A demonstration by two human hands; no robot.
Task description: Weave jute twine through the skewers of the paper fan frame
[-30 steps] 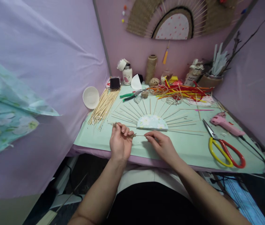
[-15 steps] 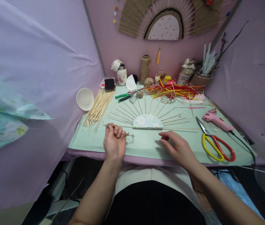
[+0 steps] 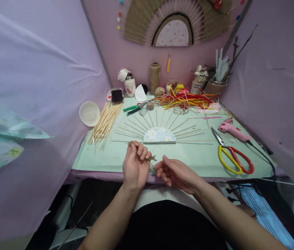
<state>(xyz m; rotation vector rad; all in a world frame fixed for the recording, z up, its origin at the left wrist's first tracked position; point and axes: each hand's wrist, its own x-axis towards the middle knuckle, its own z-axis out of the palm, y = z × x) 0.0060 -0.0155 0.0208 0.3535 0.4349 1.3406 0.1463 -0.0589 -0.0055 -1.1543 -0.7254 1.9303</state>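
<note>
The left hand (image 3: 137, 165) clamps a thin brown twine-like bundle (image 3: 153, 158) pointing rightward to the nearby right hand (image 3: 176, 172), fingers apart.

On the green table (image 3: 199, 157) lie a stick fan (image 3: 159, 134), loose sticks (image 3: 105, 122), scissors (image 3: 223, 143) and pliers (image 3: 130, 108).

Left hand (image 3: 136, 166) grips brown strands (image 3: 153, 158) over near side of table (image 3: 102, 161), right hand (image 3: 178, 173) close by; stick-ribbed fan (image 3: 159, 135) beyond, scissors (image 3: 223, 144) right.
</note>
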